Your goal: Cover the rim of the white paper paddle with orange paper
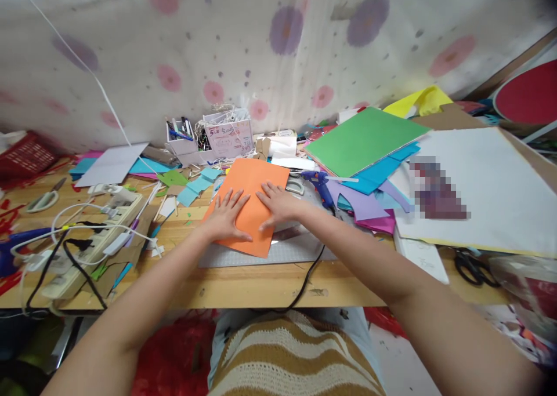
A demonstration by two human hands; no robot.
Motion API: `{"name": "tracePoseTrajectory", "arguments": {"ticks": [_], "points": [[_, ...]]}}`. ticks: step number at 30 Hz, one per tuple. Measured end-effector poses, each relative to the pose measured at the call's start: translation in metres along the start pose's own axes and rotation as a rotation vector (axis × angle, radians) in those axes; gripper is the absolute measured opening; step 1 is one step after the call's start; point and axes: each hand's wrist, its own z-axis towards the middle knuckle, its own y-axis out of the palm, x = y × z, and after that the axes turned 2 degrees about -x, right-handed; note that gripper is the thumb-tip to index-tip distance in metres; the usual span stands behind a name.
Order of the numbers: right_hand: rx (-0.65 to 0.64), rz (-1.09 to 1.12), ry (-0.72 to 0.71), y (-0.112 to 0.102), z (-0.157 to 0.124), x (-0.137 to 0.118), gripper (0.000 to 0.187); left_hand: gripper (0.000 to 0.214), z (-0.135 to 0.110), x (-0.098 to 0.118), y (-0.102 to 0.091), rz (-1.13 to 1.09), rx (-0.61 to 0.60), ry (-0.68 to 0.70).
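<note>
Left hand [228, 215] and right hand [278, 203] lie open, palms down, fingers spread, on an orange sheet [250, 175]. Under it all is the wooden desk [174, 291], with a large white sheet [491, 181] across its right end. A grey gridded mat [237, 258] sits near the middle of the front edge. Right of the hands, towards the back edge, is a green sheet [368, 141]. The orange sheet, partly over the mat, lies directly beneath both hands, shows between them and reaches past the fingertips towards the back edge. Left of it is a power strip [93, 248], right of it a blue glue gun [321, 188], and near the front right corner black scissors [474, 268].
</note>
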Motion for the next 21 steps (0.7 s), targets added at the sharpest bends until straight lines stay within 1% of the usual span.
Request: {"name": "tracePoseTrajectory", "arguments": {"ticks": [2,4,6,9,12,14,16,18,21], "points": [[0.084,-0.003,-0.027,-0.006,0.01,-0.011,0.092,0.117,0.0,0.0,0.001,-0.001,0.002,0.003],[0.173,-0.019,-0.059,-0.004,0.023,-0.022,0.066,0.12,0.0,-0.001,0.004,0.002,0.0,0.001],[0.208,-0.05,-0.07,0.007,0.035,-0.03,0.054,0.123,0.001,-0.003,0.007,0.003,0.005,-0.001],[0.258,-0.079,-0.033,0.028,0.046,-0.033,0.051,0.122,0.001,-0.004,0.012,-0.022,0.036,0.004],[0.318,-0.09,-0.003,0.042,0.049,-0.03,0.052,0.116,0.001,-0.003,0.016,-0.08,0.105,-0.012],[0.321,-0.104,-0.004,0.044,0.049,-0.027,0.053,0.104,0.001,-0.003,0.019,-0.142,0.167,-0.083],[0.306,-0.126,-0.01,0.044,0.049,-0.026,0.054,0.092,0.001,-0.005,0.021,-0.206,0.231,-0.2],[0.285,-0.151,-0.017,0.042,0.049,-0.026,0.055,0.085,0.0,-0.008,0.024,-0.251,0.279,-0.29],[0.274,-0.183,-0.035,0.035,0.05,-0.029,0.055,0.081,-0.002,-0.015,0.024,-0.286,0.326,-0.336]]}}
